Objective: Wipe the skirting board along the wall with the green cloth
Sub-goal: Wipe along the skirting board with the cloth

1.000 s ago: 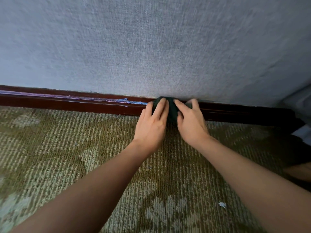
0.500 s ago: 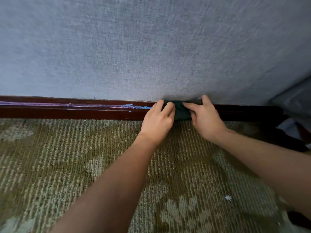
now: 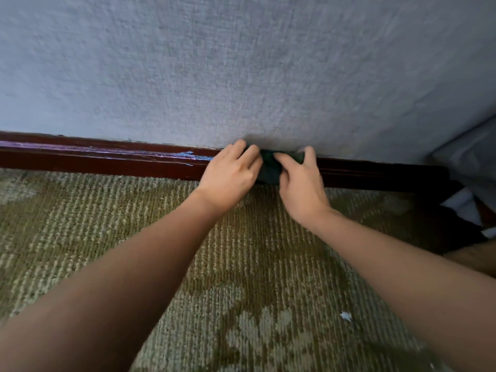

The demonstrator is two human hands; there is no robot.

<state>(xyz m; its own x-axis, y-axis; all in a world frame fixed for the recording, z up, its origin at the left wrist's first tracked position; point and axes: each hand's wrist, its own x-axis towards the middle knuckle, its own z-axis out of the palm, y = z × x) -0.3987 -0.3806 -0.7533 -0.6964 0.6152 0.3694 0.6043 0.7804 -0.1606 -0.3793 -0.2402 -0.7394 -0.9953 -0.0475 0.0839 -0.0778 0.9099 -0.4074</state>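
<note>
The dark green cloth [image 3: 269,167] is bunched against the dark red-brown skirting board [image 3: 107,159], which runs along the foot of the grey textured wall [image 3: 241,76]. My left hand [image 3: 230,170] lies on the cloth's left end, its fingers fairly straight and pressing it to the board. My right hand [image 3: 300,183] grips the right end, thumb on the front and a fingertip over the top edge of the board. Most of the cloth is hidden under both hands.
Patterned olive carpet [image 3: 134,251] covers the floor up to the board. Blue-purple smears [image 3: 188,155] mark the board left of my hands. A small white scrap [image 3: 345,315] lies on the carpet. Grey fabric and dark objects [image 3: 467,205] crowd the right corner.
Half a second ago the cloth was stretched wider along the board between my hands. Now my hands are closer together and the cloth is bunched up.
</note>
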